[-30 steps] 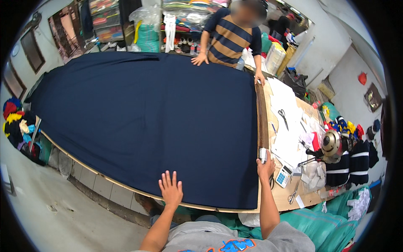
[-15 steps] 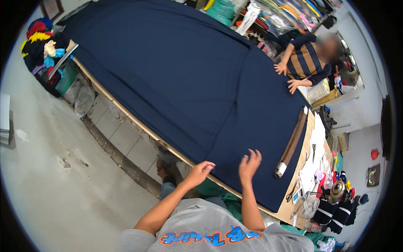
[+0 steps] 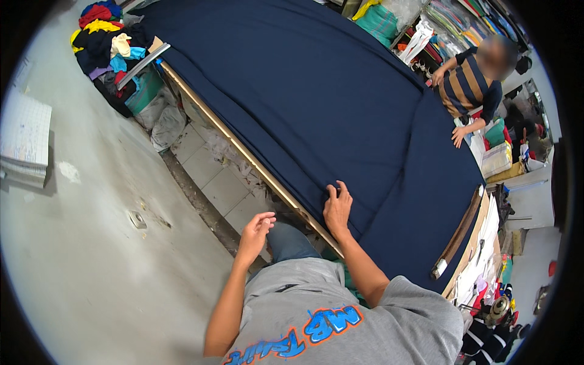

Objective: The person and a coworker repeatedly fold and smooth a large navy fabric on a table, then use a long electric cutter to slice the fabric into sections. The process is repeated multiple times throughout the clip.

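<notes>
A wide sheet of dark navy fabric (image 3: 292,97) covers the long table, with soft folds along its near side and at the right. My right hand (image 3: 336,204) rests on or just over this fabric near the front edge, fingers bent and apart, holding nothing. My left hand (image 3: 257,231) hangs in the air just outside the pale table edge (image 3: 231,140), fingers loosely curved with nothing visible in them. A long brown bar with white ends (image 3: 460,228) lies on the fabric near its right end.
A co-worker in a striped top (image 3: 462,88) stands across the table, hands at the fabric's far edge. Piled garments (image 3: 97,55) crowd the left end. Papers (image 3: 480,255) and a machine (image 3: 499,307) are at the right. A paper stack (image 3: 24,140) is on the left wall.
My view has swung left along the table. My right hand has left the bar, which now lies on the fabric, and my left hand has lifted off the fabric to beside the edge.
</notes>
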A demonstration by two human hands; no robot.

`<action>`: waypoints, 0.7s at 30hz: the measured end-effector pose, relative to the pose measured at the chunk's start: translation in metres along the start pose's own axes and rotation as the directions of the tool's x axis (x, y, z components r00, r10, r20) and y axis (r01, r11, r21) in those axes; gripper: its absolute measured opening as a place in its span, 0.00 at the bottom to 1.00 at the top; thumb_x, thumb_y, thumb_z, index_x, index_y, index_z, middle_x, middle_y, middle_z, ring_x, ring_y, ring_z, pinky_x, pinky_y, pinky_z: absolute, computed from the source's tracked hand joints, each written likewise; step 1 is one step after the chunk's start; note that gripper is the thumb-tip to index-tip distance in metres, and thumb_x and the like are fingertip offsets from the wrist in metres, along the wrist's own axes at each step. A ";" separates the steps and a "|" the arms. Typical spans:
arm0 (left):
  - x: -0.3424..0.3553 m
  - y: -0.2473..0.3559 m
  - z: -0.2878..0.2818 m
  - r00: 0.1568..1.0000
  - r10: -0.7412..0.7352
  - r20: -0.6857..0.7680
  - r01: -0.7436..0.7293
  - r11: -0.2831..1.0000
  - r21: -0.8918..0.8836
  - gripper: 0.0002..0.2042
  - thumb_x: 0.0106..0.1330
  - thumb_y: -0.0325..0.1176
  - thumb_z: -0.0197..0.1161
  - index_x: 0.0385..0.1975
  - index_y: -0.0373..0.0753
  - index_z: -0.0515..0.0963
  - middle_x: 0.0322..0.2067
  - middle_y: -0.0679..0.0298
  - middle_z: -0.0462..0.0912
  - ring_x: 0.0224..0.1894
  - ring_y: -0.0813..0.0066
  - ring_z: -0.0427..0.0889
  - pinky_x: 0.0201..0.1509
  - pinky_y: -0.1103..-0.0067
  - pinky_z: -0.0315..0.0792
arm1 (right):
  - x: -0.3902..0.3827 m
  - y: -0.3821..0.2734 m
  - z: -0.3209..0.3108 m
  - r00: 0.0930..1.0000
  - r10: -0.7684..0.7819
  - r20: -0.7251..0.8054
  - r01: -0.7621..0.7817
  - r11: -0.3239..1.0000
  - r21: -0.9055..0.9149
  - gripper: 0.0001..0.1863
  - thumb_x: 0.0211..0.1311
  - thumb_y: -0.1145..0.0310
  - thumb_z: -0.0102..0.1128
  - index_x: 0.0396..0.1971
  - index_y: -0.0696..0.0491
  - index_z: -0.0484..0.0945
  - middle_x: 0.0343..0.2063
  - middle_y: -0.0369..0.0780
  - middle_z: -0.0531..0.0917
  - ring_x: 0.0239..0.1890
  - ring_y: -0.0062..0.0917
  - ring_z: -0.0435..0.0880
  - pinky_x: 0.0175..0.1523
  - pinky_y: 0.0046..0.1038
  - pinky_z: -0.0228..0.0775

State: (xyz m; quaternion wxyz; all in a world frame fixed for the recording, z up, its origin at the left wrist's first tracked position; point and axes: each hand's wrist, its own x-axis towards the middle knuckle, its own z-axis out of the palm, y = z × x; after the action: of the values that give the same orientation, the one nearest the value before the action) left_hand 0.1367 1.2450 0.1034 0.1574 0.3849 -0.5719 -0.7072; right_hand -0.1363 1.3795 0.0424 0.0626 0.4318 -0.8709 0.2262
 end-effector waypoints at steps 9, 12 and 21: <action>0.131 0.065 -0.074 0.991 -0.022 0.130 0.095 0.802 -0.589 0.26 0.86 0.40 0.54 0.79 0.38 0.65 0.73 0.52 0.76 0.72 0.64 0.78 0.74 0.69 0.74 | 0.001 0.010 -0.010 0.996 0.084 0.019 -0.082 0.993 -0.083 0.25 0.61 0.84 0.60 0.60 0.54 0.79 0.67 0.47 0.77 0.66 0.46 0.77 0.70 0.46 0.67; 0.216 0.083 -0.098 0.995 -0.015 0.095 0.078 0.715 -0.695 0.28 0.86 0.41 0.54 0.81 0.38 0.62 0.76 0.50 0.72 0.75 0.62 0.75 0.79 0.68 0.72 | -0.007 0.005 -0.013 0.974 0.224 0.030 -0.215 0.959 -0.184 0.40 0.54 0.86 0.61 0.71 0.49 0.77 0.67 0.48 0.77 0.67 0.46 0.77 0.72 0.46 0.66; 0.439 0.131 -0.199 0.982 -0.175 -0.074 0.096 0.792 -0.603 0.36 0.82 0.37 0.61 0.83 0.32 0.53 0.76 0.43 0.67 0.75 0.56 0.73 0.82 0.66 0.71 | -0.011 -0.012 0.026 0.295 0.786 -0.544 -0.936 0.124 -0.329 0.38 0.69 0.67 0.65 0.78 0.38 0.68 0.70 0.47 0.72 0.66 0.49 0.77 0.66 0.52 0.72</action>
State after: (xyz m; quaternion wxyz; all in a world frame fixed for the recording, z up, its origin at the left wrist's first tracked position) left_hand -0.0350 0.7786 0.0553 0.2551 0.3998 -0.2801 -0.8346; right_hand -0.1176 1.3697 0.0195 0.1550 -0.2335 -0.9597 -0.0196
